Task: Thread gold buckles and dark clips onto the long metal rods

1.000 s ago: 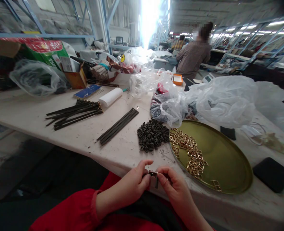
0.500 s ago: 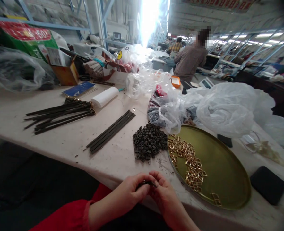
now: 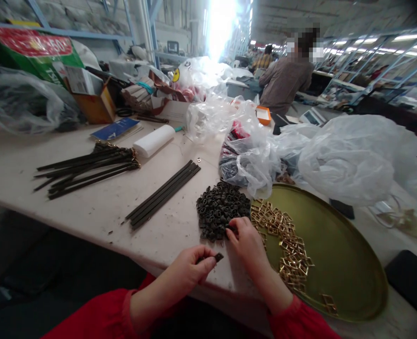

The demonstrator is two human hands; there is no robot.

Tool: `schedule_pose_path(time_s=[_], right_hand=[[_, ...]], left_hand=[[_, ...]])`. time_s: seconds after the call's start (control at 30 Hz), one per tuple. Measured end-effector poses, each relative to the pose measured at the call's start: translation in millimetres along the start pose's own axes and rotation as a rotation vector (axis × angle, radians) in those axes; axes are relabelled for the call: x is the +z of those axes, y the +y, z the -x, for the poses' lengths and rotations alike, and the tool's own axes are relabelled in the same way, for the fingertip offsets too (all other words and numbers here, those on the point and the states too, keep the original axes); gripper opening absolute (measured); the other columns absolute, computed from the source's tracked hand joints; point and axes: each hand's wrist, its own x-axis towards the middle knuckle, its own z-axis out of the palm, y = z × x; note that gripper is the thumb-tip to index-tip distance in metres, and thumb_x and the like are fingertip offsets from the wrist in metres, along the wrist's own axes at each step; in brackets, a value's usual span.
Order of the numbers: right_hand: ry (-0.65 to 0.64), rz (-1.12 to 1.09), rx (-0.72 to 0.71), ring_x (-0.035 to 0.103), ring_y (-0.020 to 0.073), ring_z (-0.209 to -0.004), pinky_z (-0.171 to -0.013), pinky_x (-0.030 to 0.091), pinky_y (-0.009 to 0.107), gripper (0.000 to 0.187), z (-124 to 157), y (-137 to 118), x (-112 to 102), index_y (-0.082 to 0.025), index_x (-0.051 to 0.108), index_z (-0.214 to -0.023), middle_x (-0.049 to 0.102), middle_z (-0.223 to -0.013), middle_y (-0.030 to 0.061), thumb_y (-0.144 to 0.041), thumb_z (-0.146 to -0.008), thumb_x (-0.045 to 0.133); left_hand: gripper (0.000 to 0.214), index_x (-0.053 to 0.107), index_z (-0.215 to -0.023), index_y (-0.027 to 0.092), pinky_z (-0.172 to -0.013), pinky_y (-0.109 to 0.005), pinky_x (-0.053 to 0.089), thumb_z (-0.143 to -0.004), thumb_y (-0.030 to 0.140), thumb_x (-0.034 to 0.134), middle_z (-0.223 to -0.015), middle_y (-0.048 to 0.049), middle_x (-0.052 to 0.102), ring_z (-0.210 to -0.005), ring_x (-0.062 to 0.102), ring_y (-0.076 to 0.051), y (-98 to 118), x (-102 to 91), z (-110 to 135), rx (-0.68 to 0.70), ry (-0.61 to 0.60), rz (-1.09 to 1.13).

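My left hand (image 3: pixel 190 268) is closed, with the dark end of a strap (image 3: pixel 218 257) poking out between thumb and forefinger; the rest of it is hidden in the fist and below. At the near right edge of a heap of small dark strap loops (image 3: pixel 218 207), my right hand (image 3: pixel 245 240) pinches one of the loops, which is partly covered by the fingers. Rectangular gold metal rings (image 3: pixel 293 254) lie in a heap along the left side of a round gold tray (image 3: pixel 342 263), close to my right hand.
Several dark straps (image 3: pixel 164 195) lie side by side on the table (image 3: pixel 98 212). Further left is a bundle of straps with metal fittings (image 3: pixel 88 167), beside a white roll (image 3: pixel 154 140). Clear plastic bags (image 3: pixel 349 160) cover the back right. A person (image 3: pixel 288 77) stands beyond.
My hands were together over the strap and have separated. The right one has moved up to the heap of loops, while the left stays near the table edge with the strap.
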Motion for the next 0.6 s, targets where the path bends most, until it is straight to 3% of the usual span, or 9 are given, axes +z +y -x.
schedule_pose_path(time_s=[0.13, 0.23, 0.3, 0.43, 0.6], right_hand=[[0.031, -0.092, -0.015, 0.050, 0.0187, -0.071, -0.068, 0.040, 0.032, 0.009, 7, -3, 0, -0.017, 0.054, -0.076, 0.054, -0.076, 0.0051, -0.013, -0.077, 0.046], [0.065, -0.174, 0.005, 0.053, 0.0184, -0.075, -0.070, 0.042, 0.032, 0.015, 16, -4, -8, -0.015, 0.055, -0.092, 0.056, -0.083, 0.0068, -0.020, -0.080, 0.047], [0.037, -0.416, 0.080, 0.055, 0.0176, -0.073, -0.067, 0.045, 0.031, 0.024, 25, -8, -16, -0.015, 0.053, -0.098, 0.057, -0.082, 0.0058, -0.029, -0.079, 0.052], [-0.123, -0.990, 0.281, 0.056, 0.0148, -0.064, -0.063, 0.047, 0.029, 0.033, 48, -22, -32, -0.017, 0.056, -0.091, 0.059, -0.069, 0.0002, -0.041, -0.070, 0.064], [-0.023, -1.056, 0.223, 0.054, 0.0114, -0.062, -0.060, 0.045, 0.025, 0.023, 67, -32, -32, -0.019, 0.061, -0.081, 0.058, -0.072, -0.0009, -0.035, -0.066, 0.070]], left_hand=[[0.031, 0.049, -0.072, 0.013, -0.046, -0.020, 0.026, -0.072, 0.044, 0.049, -0.053, 0.0063, 0.038, -0.049, 0.033, -0.007, -1, 3.0, 2, 0.045, 0.031, -0.024], [0.029, 0.049, -0.073, 0.014, -0.045, -0.020, 0.026, -0.075, 0.043, 0.047, -0.051, 0.0071, 0.038, -0.047, 0.033, -0.007, -3, 4.1, 2, 0.084, 0.063, -0.060], [0.028, 0.050, -0.074, 0.014, -0.044, -0.020, 0.027, -0.077, 0.042, 0.046, -0.049, 0.0074, 0.039, -0.046, 0.034, -0.008, -1, 4.8, 2, 0.125, 0.107, -0.122], [0.026, 0.056, -0.079, 0.014, -0.047, -0.021, 0.030, -0.080, 0.038, 0.045, -0.052, 0.0058, 0.045, -0.048, 0.041, -0.009, 7, 11.4, 5, 0.201, 0.180, -0.268], [0.021, 0.061, -0.078, 0.016, -0.062, -0.022, 0.036, -0.081, 0.030, 0.045, -0.072, -0.0001, 0.062, -0.068, 0.054, -0.014, 13, 22.1, 19, 0.327, 0.203, -0.430]])
